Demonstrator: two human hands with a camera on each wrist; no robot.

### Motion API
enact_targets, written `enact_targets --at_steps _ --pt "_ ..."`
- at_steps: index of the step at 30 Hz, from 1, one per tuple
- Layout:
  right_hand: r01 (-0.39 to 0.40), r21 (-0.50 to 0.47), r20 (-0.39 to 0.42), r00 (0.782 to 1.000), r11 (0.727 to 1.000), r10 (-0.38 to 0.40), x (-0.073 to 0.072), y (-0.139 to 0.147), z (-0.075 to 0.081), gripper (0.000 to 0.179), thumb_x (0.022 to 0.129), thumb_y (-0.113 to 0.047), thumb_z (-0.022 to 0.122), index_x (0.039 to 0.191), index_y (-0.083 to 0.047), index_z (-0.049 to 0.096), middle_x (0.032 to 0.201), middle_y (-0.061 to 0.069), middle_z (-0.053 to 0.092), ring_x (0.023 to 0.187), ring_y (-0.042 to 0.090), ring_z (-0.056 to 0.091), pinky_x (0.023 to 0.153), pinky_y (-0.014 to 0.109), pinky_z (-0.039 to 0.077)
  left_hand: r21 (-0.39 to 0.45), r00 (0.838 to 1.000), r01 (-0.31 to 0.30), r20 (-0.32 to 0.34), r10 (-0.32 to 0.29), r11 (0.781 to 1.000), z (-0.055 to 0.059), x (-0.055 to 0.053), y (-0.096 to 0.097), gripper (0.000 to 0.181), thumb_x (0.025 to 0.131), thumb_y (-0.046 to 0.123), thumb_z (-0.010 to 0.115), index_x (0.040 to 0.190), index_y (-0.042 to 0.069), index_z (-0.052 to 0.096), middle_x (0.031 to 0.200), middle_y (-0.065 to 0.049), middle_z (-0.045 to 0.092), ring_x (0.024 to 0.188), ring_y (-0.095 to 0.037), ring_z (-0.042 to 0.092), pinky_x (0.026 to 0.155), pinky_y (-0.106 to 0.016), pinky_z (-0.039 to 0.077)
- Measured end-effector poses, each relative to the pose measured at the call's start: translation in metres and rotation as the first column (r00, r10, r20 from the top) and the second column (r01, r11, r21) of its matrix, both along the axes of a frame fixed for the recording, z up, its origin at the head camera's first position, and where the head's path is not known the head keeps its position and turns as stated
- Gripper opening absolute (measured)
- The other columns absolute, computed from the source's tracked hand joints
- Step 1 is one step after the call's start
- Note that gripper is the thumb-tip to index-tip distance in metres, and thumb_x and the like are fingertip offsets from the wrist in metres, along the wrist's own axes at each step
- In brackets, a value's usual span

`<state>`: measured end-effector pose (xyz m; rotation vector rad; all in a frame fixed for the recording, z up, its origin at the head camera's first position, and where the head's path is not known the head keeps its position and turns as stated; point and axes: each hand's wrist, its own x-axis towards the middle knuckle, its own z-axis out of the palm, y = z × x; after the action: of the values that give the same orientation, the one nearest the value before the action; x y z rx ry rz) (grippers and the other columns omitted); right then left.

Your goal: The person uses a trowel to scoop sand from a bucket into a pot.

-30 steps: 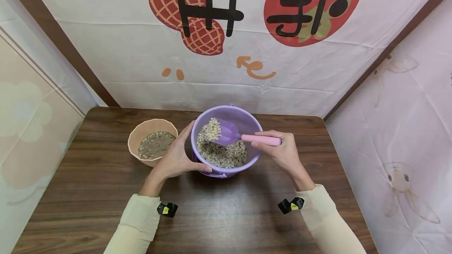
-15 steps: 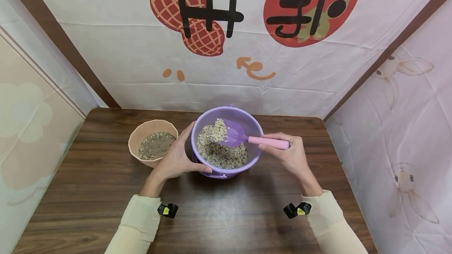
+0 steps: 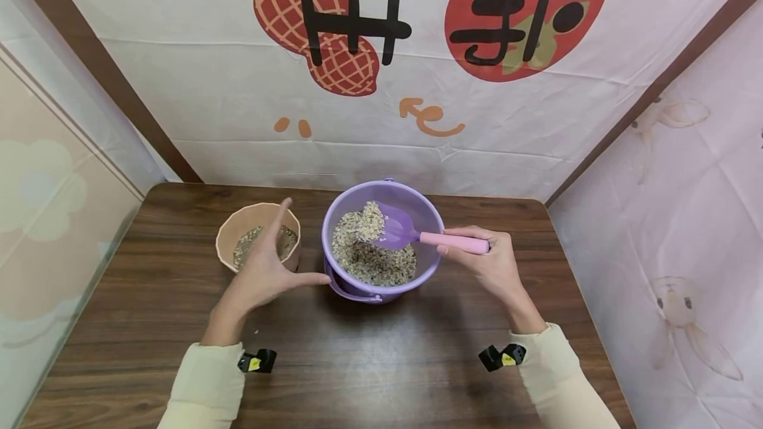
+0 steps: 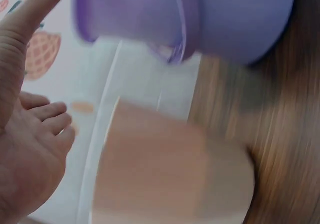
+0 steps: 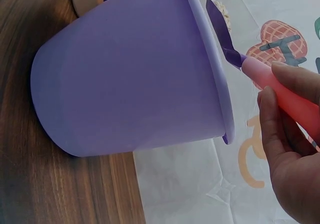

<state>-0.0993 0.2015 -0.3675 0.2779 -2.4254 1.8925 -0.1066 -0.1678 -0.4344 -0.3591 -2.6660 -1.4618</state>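
A purple bucket (image 3: 429, 270) holding a pale, flaky grain mix (image 3: 375, 267) stands on the table. My right hand (image 3: 485, 260) grips the pink handle of a purple scoop (image 3: 398, 227); the scoop is over the bucket's mouth with a heap of flakes on its blade. In the right wrist view the blade (image 5: 222, 31) is above the rim. My left hand (image 3: 265, 273) is off the bucket, fingers extended and thumb spread toward the bucket's side. It overlaps a peach faceted bowl (image 3: 229, 234) in the head view. That bowl has grey-brown powder and flakes in it, partly hidden by the hand.
The brown wooden table (image 3: 381, 369) carries the bucket and bowl near its back edge. A white printed cloth (image 3: 226, 85) rises behind, and another cloth (image 3: 673, 230) stands to the right. The bucket's handle (image 3: 352, 294) hangs down at the front left.
My left hand has let go of the bucket's rim and moved left to the bowl. My right hand has drawn the loaded scoop slightly to the right, then held it almost still.
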Motion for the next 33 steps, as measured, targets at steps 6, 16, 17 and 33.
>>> enact_targets --at_steps 6,16,17,33 --pt "0.009 0.005 0.01 1.0 1.0 -0.009 0.0 0.0 -0.001 0.03 0.079 0.003 0.084 0.106 0.011 0.074 0.099 0.018 0.076 0.083 0.011 0.071 0.069 0.022 0.057 -0.034 0.98 -0.193 -0.063 0.191 0.981 -0.006 0.006 -0.041 0.143 0.057 0.036 0.102 0.165 0.025 0.009 0.165 -0.013 0.022 0.146 -0.043 0.026 0.112 -0.07 0.026" --pt "0.009 -0.015 0.007 1.0 1.0 -0.008 -0.012 0.012 -0.028 0.031 0.078 0.001 0.086 0.108 0.005 0.077 0.103 0.017 0.076 0.087 0.015 0.072 0.07 0.024 0.058 0.032 0.942 -0.336 0.027 0.336 0.941 -0.042 0.01 -0.076 0.134 0.063 0.03 0.099 0.165 0.019 0.011 0.166 -0.012 0.023 0.149 -0.037 0.023 0.116 -0.066 0.021" --pt "0.006 -0.017 0.004 1.0 1.0 -0.006 -0.012 0.012 -0.029 0.031 0.078 0.0 0.087 0.107 0.004 0.077 0.103 0.016 0.076 0.088 0.016 0.073 0.07 0.025 0.059 0.044 0.941 -0.337 0.039 0.336 0.94 -0.046 0.01 -0.077 0.134 0.064 0.029 0.099 0.165 0.018 0.011 0.165 -0.012 0.023 0.148 -0.038 0.024 0.117 -0.065 0.021" --pt "0.003 -0.026 0.008 1.0 1.0 -0.003 -0.012 0.009 -0.029 0.034 0.077 -0.011 0.091 0.106 0.0 0.079 0.098 0.01 0.077 0.085 0.02 0.072 0.068 0.027 0.059 0.125 0.943 -0.33 0.078 0.323 0.936 -0.067 0.004 -0.076 0.134 0.059 0.02 0.101 0.164 0.025 0.017 0.162 -0.011 0.03 0.142 -0.037 0.035 0.113 -0.059 0.03"
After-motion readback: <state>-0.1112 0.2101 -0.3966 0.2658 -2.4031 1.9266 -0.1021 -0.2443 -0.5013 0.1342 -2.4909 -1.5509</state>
